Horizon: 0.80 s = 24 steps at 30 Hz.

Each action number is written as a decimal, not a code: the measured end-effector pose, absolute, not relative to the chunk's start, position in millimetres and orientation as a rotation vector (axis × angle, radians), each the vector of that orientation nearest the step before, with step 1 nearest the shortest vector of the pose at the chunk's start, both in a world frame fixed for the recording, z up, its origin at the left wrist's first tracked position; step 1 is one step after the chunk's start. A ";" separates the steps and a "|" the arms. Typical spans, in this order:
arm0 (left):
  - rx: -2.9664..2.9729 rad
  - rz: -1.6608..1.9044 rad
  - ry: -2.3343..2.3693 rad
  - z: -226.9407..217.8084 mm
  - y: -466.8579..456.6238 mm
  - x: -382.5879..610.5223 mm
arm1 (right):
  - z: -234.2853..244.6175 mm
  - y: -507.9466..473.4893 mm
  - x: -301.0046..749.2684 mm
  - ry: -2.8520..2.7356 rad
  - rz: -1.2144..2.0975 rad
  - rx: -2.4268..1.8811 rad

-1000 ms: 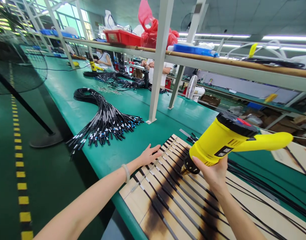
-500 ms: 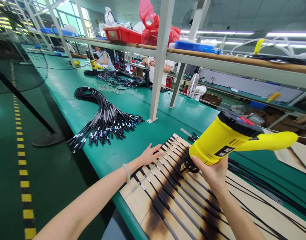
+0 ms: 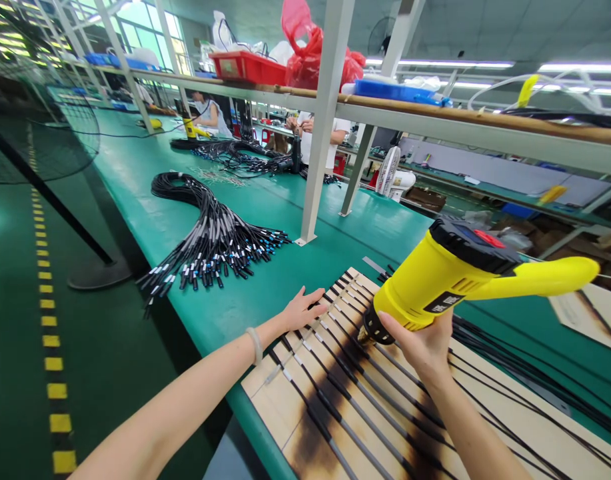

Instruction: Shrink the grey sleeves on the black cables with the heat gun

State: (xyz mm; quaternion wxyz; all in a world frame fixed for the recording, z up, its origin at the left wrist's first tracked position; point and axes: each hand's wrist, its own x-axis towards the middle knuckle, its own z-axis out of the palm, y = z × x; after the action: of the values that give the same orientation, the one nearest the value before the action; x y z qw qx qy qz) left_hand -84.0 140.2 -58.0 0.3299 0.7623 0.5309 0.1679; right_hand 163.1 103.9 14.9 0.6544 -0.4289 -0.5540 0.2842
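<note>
My right hand (image 3: 421,347) grips a yellow heat gun (image 3: 450,277), its black nozzle pointing down at a scorched wooden board (image 3: 295,407). Several black cables (image 3: 350,393) with grey sleeves lie in parallel across the board. My left hand (image 3: 301,310) rests flat with fingers spread on the cable ends at the board's left edge. A pale bracelet (image 3: 255,345) is on that wrist.
A big bundle of black cables (image 3: 210,233) lies on the green bench (image 3: 265,207) to the left. A white shelf post (image 3: 322,120) stands behind the board. People work at the far end (image 3: 305,133). A fan stand (image 3: 98,270) sits on the floor.
The heat gun has shifted slightly left and up along the cables. My left hand stays in place on the cable ends.
</note>
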 end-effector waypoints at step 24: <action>2.004 0.429 1.388 -53.7 137.0 -83.5 | 17.8 102.4 154.3 -1.285 0.710 -0.955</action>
State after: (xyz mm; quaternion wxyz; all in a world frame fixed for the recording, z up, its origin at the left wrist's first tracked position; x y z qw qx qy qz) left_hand -83.5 137.0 -53.7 0.3272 0.7650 0.5300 0.1638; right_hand 154.3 102.4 17.8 0.6405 -0.4187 -0.5634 0.3115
